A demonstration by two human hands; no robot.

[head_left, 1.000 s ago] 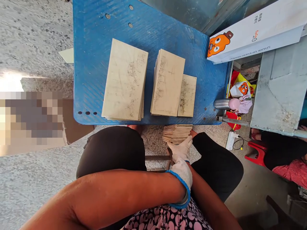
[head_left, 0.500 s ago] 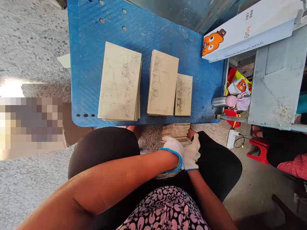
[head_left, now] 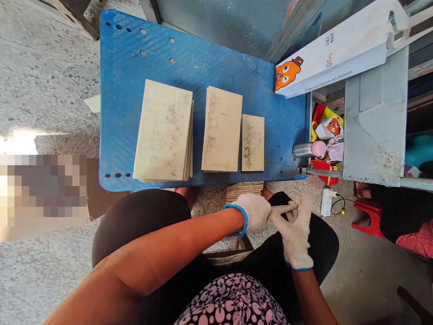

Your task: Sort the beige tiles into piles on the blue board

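Note:
My left hand (head_left: 252, 212), in a white knit glove with blue cuff trim, is closed on one end of a thin pale board (head_left: 284, 209) seen nearly edge-on. At the board's other end is my right hand (head_left: 297, 232), gloved the same way, its thumb and fingers on either side of it. Both hands are above my lap. Just beyond them, below the table edge, stands a stack of thin boards (head_left: 243, 191), partly covered by my left hand. Three piles lie on the blue table (head_left: 118, 122): large boards (head_left: 164, 131), medium boards (head_left: 222, 131) and small boards (head_left: 253, 143).
A white paper bag (head_left: 334, 49) lies at the table's right, by a grey metal surface (head_left: 375, 131). A steel flask (head_left: 302, 150) with a pink lid is near several wrappers. A power strip (head_left: 326, 201), a red stool (head_left: 367, 219) and another person's sleeve (head_left: 416, 237) are at right.
My hands have moved apart, the right one to the right, and the thin board now shows between them. The whole view has shifted slightly, with the table lower in it.

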